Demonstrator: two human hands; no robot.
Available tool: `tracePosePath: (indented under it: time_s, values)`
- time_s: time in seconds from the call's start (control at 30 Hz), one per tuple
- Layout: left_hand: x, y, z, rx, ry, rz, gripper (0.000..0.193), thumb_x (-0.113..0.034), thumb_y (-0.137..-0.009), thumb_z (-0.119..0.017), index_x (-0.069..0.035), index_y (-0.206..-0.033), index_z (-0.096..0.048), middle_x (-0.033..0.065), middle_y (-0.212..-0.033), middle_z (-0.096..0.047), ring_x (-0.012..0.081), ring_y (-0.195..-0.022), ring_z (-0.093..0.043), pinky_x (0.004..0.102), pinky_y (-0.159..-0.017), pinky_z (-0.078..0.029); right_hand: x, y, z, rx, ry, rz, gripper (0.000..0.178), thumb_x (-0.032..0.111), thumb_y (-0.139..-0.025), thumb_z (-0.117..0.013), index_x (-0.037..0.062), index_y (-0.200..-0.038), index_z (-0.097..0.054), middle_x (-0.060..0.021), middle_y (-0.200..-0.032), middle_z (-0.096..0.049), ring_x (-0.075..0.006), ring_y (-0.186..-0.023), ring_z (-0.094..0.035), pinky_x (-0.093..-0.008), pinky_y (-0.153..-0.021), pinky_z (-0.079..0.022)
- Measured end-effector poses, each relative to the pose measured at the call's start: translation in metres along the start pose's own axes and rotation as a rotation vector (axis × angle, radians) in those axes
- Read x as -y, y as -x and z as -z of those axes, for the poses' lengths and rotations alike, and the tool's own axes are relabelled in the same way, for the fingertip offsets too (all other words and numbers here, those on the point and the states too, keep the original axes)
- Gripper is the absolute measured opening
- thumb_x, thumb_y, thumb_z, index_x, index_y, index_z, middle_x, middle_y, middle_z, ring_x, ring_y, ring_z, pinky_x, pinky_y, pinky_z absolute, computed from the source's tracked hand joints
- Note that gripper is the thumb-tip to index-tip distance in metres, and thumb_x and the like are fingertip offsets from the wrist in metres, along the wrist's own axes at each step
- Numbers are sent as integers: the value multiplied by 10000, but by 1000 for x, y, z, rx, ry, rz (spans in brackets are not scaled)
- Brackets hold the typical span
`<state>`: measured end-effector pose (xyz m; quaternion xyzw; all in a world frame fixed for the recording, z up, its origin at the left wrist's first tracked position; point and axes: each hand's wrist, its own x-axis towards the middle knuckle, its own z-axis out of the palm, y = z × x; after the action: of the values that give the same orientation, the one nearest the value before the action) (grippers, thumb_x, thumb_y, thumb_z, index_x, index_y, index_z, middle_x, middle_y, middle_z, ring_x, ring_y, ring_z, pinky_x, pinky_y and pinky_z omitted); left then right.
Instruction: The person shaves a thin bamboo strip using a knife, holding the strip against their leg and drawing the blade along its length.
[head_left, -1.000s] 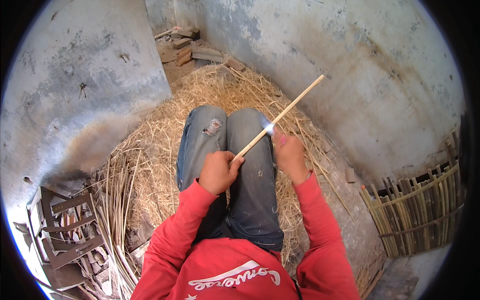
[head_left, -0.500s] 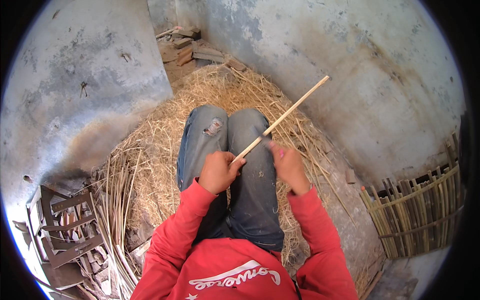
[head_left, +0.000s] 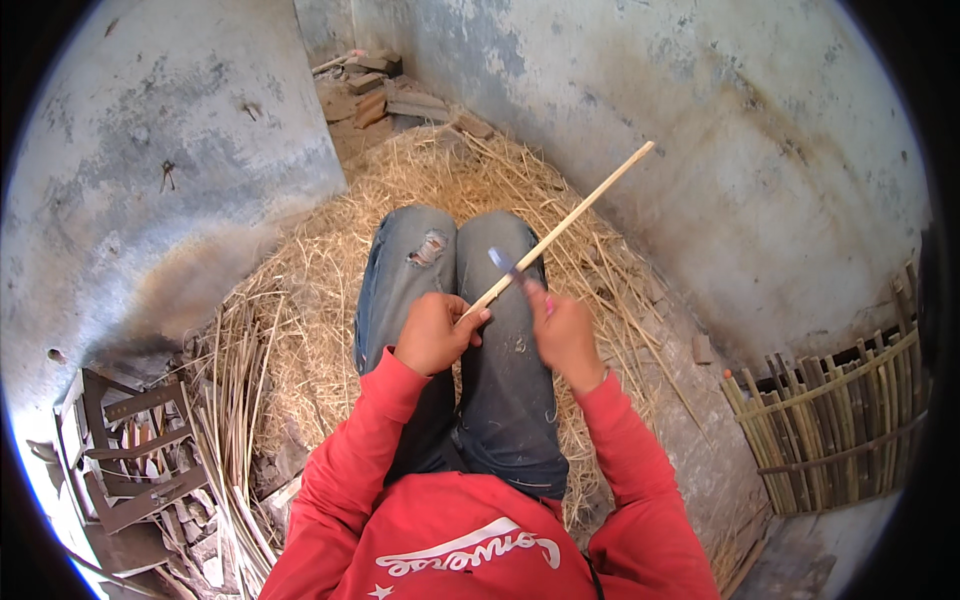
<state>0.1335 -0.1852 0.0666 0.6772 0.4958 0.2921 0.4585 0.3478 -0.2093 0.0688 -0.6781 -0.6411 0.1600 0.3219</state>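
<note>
My left hand [head_left: 437, 332] is closed round the lower end of a pale, straight wooden stick [head_left: 587, 203], above my knees. The stick slants up and away to the right, its far end free in front of the wall. In my right hand [head_left: 568, 340] is a knife with a pinkish handle, closed in my fingers. The knife blade [head_left: 503, 262] crosses the stick a little beyond my left hand, its shiny tip pointing up and left. Most of the handle is hidden by my fingers.
Straw and thin shavings [head_left: 310, 330] cover the floor round my legs. Long split strips [head_left: 225, 400] lie at the left, beside a dark broken frame [head_left: 145, 455]. A slatted wooden fence piece [head_left: 840, 425] leans at the right. Bricks [head_left: 385, 90] are heaped at the far corner between plastered walls.
The knife has moved down along the stick toward my left hand, and its blade now shows more clearly. My right hand has shifted slightly left and nearer. The stick has barely moved.
</note>
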Motion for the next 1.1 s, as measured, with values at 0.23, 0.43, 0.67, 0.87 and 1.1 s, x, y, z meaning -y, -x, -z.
tracePosePath:
  time_s: [0.23, 0.43, 0.67, 0.87, 1.1]
  values:
    - [1, -4, 3, 103, 94, 66, 279, -192, -972, -715, 70, -875, -728, 87, -693, -727, 94, -611, -674, 255, -545, -474, -2, 4, 7, -24, -24, 20, 568, 415, -1043, -552, -13, -682, -645, -285, -645, -593, -492, -627, -615, -545, -542, -434]
    - [7, -1, 2, 86, 107, 55, 290, -209, -979, -703, 57, -867, -733, 92, -683, -728, 105, -596, -672, 275, -552, -477, 1, 11, -1, 47, -73, 25, 580, 421, -1055, -526, -17, -696, -651, -283, -659, -593, -492, -620, -602, -540, -549, -431]
    - [12, 80, 21, -243, -407, -262, 318, -214, -926, -743, 27, -1122, -676, 182, -741, -694, 199, -632, -689, 334, -581, -495, -8, 11, -10, -60, -46, -20, 569, 424, -1058, -520, -10, -715, -652, -283, -664, -594, -494, -644, -605, -549, -567, -432]
    - [43, 164, 84, -105, -94, 173, 201, -78, -952, -683, 43, -1111, -682, 92, -758, -713, 114, -634, -641, 262, -594, -494, -33, -25, 6, -199, -101, 10, 436, 354, -1059, -532, -8, -843, -644, -262, -665, -581, -480, -628, -584, -511, -559, -425]
    - [66, 200, 98, 108, 46, 217, 204, -140, -993, -666, 47, -1070, -689, 69, -748, -704, 96, -639, -650, 245, -587, -509, -55, -67, 23, -388, -116, 92, 297, 267, -1039, -555, 8, -926, -647, -211, -734, -627, -395, -640, -584, -438, -598, -448]
